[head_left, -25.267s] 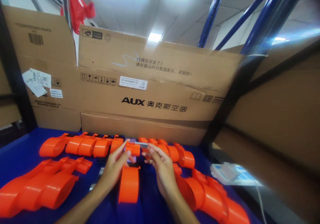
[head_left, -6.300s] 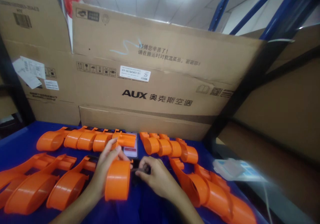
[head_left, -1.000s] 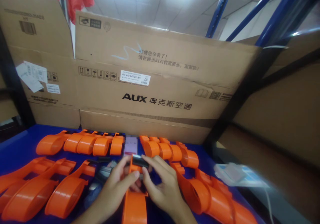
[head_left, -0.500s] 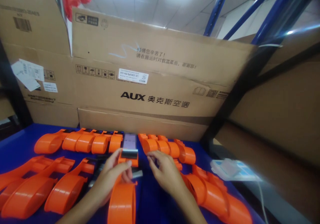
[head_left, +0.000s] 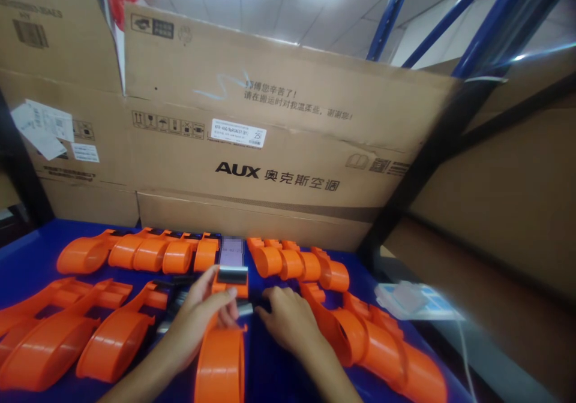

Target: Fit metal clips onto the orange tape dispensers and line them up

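Note:
My left hand (head_left: 209,298) is closed round the neck of an orange tape dispenser (head_left: 220,361), with its round tape hoop hanging toward me. A dark plate with a silvery edge (head_left: 233,274) sits at the dispenser's top end. Just to the right, my right hand (head_left: 288,319) is low over the blue surface, its thumb and forefinger apart with nothing visible between them; the other fingertips are hidden. Close to its thumb, the end of a shiny metal strip (head_left: 245,309) shows from behind my left fingers. More metal pieces (head_left: 166,325) lie partly hidden behind my left wrist.
Orange dispensers stand in rows on the left (head_left: 119,343) and right (head_left: 382,355) of the blue surface (head_left: 265,379), with more along the back. A phone-like screen (head_left: 232,253) leans at the back middle. Behind stands a cardboard wall (head_left: 279,175); a white power strip (head_left: 418,301) is at right.
My right hand has moved down and slightly left, from beside the back dispensers toward the metal strip. My left hand keeps its hold on the dispenser. The view has shifted a little.

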`<state>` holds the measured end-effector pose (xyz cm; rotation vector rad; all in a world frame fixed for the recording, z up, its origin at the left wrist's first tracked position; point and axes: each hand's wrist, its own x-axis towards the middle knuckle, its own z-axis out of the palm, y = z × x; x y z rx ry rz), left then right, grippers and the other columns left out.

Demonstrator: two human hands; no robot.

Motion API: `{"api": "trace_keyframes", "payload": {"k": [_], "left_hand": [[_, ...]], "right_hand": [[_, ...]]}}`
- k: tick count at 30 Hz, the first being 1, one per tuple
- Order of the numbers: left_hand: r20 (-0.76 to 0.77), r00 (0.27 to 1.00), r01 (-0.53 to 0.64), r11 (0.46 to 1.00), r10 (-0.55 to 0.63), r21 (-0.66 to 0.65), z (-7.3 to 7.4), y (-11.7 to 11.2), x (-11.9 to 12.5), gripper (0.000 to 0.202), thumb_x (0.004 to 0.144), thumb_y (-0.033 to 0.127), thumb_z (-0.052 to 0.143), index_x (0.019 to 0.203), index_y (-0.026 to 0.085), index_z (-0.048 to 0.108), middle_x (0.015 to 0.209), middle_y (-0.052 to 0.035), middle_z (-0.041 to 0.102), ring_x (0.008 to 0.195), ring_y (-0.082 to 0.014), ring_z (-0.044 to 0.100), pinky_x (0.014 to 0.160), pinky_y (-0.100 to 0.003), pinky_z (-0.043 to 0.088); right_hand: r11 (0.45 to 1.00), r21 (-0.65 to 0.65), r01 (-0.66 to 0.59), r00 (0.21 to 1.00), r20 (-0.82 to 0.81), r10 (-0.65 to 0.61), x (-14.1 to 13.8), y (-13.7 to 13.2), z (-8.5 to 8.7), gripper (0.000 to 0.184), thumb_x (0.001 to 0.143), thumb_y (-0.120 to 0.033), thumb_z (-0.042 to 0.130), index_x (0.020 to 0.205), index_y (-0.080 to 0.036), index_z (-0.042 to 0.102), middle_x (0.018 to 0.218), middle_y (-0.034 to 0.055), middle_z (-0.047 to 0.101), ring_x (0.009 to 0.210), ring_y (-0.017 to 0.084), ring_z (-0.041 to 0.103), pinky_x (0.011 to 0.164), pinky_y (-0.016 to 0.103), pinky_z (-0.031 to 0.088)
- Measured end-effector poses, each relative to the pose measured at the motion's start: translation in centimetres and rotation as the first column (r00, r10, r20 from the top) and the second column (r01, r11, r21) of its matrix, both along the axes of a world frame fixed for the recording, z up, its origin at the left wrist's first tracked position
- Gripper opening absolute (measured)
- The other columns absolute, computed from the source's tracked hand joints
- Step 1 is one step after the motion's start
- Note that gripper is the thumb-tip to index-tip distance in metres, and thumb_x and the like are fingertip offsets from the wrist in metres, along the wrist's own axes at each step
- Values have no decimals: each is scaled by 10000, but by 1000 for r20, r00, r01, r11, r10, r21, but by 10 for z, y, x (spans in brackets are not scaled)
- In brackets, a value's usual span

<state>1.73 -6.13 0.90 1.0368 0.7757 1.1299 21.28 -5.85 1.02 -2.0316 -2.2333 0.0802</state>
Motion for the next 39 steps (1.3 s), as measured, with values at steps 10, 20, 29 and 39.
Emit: {"api": "trace_keyframes", "payload": {"k": [10,20,29,39], "left_hand": [[-10,1000,-19,1000,19,-7,-3,0,1,384,824,381,707,1098,179,532,659,0,677,538,-142,627,562,-244,492],[-37,999,-4,1000,5,26,-1,0,1,324,839,388,688,1051,174,570,688,-11,684,554,-138,632,556,-231,482],[-42,998,-47,998,50,50,-3,-2,1,370,847,428,679,1095,172,581,681,-12,676,563,-144,635,569,-237,484],[-82,996,-33,999,35,27,-8,-2,1,417,817,436,709,1123,182,585,708,-22,675,587,-179,667,602,-291,545]], "right_hand": [[975,224,12,971,-236,42,6,4,0,86,782,-234,668,851,-223,618,831,65,695,769,252,661,620,299,394],[913,407,-25,393,-836,383,0,4,13,131,861,-318,616,868,-190,586,781,24,637,698,167,608,621,256,490],[841,540,-20,546,-699,462,-11,-7,11,125,878,-288,654,833,-203,575,713,6,616,638,151,574,597,257,487],[741,601,-299,647,-443,621,-12,-12,14,142,867,-152,516,759,-224,459,755,23,548,683,169,523,611,280,439]]}}
